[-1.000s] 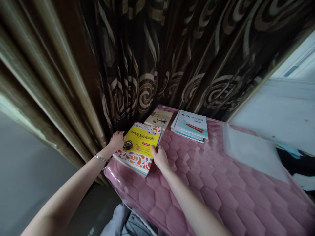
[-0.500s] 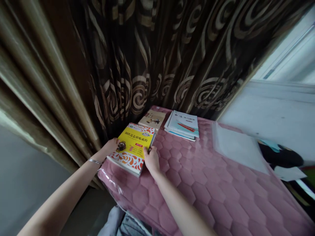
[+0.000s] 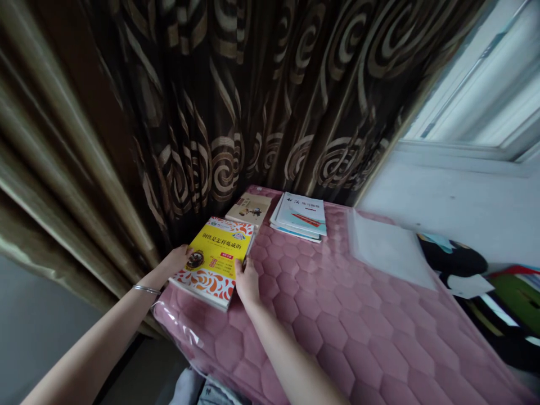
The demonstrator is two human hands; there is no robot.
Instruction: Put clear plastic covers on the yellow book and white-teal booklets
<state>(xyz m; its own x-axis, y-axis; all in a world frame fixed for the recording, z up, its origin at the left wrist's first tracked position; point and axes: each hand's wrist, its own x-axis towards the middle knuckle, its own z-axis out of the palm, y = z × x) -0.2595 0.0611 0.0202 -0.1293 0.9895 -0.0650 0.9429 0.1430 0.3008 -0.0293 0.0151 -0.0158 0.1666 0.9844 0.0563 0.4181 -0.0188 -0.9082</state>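
A thick paperback book (image 3: 217,254) with a yellow cover and red-orange patterned ends lies near the table's left corner. At its left edge is my left hand (image 3: 182,257), fingers closed on it and partly hidden. My right hand (image 3: 248,281) grips the opposite edge, thumb on top of the cover. Pages or further books show under the cover's edge; which of these, I cannot tell. Just behind it lies a tan book (image 3: 253,207), partly covered by the yellow one. To the right sits a small stack of pale blue-white booklets (image 3: 301,214).
A pink quilted cloth under clear plastic covers the table (image 3: 337,315). A translucent sheet (image 3: 388,247) lies at its right back. Dark, green and white items (image 3: 455,259) are beside the right edge. Patterned curtains (image 3: 228,112) hang close behind; a white wall (image 3: 455,197) stands at right.
The camera view has shifted, so the whole scene sits further left in the picture. Both hands keep their hold on the yellow book, which shows no clear movement on the table.
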